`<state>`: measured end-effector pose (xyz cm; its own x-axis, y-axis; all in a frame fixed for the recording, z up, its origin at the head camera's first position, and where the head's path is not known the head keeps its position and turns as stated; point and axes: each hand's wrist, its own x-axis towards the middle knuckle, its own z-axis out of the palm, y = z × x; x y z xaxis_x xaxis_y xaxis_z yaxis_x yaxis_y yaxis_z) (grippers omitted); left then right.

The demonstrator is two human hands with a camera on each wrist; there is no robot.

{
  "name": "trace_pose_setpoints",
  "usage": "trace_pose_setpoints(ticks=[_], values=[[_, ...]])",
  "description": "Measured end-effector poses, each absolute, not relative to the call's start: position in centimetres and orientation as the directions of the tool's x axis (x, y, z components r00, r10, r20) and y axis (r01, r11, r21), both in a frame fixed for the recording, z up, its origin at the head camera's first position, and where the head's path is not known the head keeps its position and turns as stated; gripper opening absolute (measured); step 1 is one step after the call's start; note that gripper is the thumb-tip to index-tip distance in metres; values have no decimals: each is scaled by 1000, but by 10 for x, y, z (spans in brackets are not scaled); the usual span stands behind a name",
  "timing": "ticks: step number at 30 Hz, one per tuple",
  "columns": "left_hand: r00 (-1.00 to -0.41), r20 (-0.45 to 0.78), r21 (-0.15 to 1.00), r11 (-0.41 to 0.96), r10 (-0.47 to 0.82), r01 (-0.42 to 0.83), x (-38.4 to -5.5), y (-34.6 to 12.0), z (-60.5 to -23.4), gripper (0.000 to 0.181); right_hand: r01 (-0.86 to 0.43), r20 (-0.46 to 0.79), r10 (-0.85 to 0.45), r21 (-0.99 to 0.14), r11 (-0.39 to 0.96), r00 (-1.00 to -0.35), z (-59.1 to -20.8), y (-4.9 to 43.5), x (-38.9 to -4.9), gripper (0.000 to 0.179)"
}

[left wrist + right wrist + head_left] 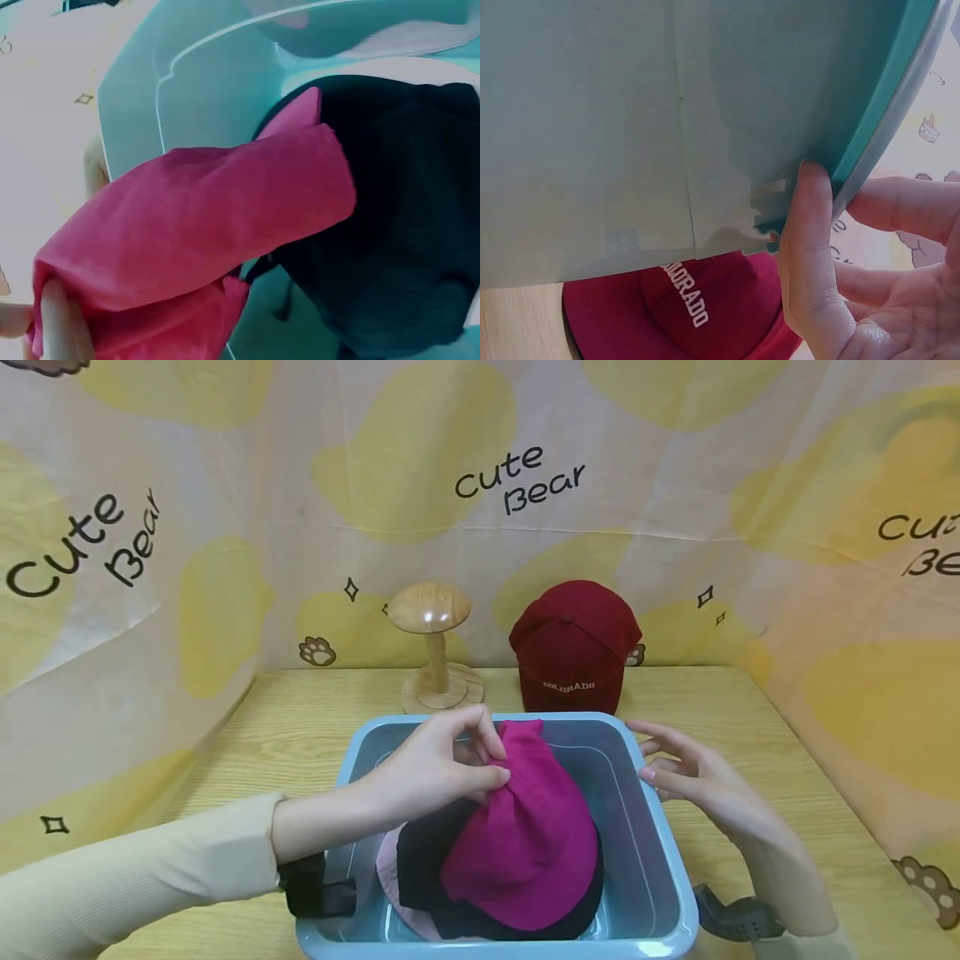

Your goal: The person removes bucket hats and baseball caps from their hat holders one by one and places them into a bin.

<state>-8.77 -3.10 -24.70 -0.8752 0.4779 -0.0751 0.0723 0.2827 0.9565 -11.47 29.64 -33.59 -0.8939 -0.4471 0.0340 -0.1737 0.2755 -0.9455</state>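
Note:
My left hand (450, 760) pinches the gathered cloth of a magenta cap (536, 835) between thumb and fingers, lifting its upper end. In the left wrist view, the magenta cloth (202, 210) stretches from the fingers across the basin. Beneath it lies a black cap (431, 852), with part of a pale pink hat (388, 864) showing under that. All of them sit in a light blue plastic basin (495, 951). At the basin's right rim, my right hand (693, 772) grips the edge, one digit against the outer wall in the right wrist view.
Behind the basin stands a wooden hat stand (431, 610) with a bare rounded top. To its right, a dark red cap (576, 643) lettered COLORADO is propped upright. Patterned cloth (420, 452) hangs around the wooden table (292, 735) at the back and sides.

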Motion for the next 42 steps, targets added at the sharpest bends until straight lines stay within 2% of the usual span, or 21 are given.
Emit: trace_pose_setpoints(ticks=[9, 15, 19, 25, 30, 37, 42], values=[[-881, -136, 884, 458, 453, 99, -86, -48, -249, 21, -178, 40, -452, -947, 267, -891, -336, 296, -115, 53], [-864, -84, 696, 650, 496, 306, -88, -60, -246, 24, -183, 46, -449, -946, 268, -892, -335, 296, -114, 53], [-847, -58, 564, 718, 528, 408, -91, -67, -246, 23, -185, 47, -452, -946, 266, -891, -335, 295, -115, 53], [-826, -71, 446, 758, 559, 475, -96, -75, -247, 22, -184, 48, -457, -948, 258, -888, -335, 296, -116, 53], [-786, -66, 385, 743, 615, 548, -101, -80, -250, 20, -187, 48, -452, -945, 269, -891, -335, 297, -115, 53], [-788, -177, 268, 799, 590, 538, -105, -75, -253, 15, -179, 38, -441, -942, 282, -897, -334, 296, -115, 53], [-769, -152, 158, 784, 621, 601, -100, -61, -252, 34, -177, 39, -446, -946, 271, -894, -335, 296, -115, 53]])
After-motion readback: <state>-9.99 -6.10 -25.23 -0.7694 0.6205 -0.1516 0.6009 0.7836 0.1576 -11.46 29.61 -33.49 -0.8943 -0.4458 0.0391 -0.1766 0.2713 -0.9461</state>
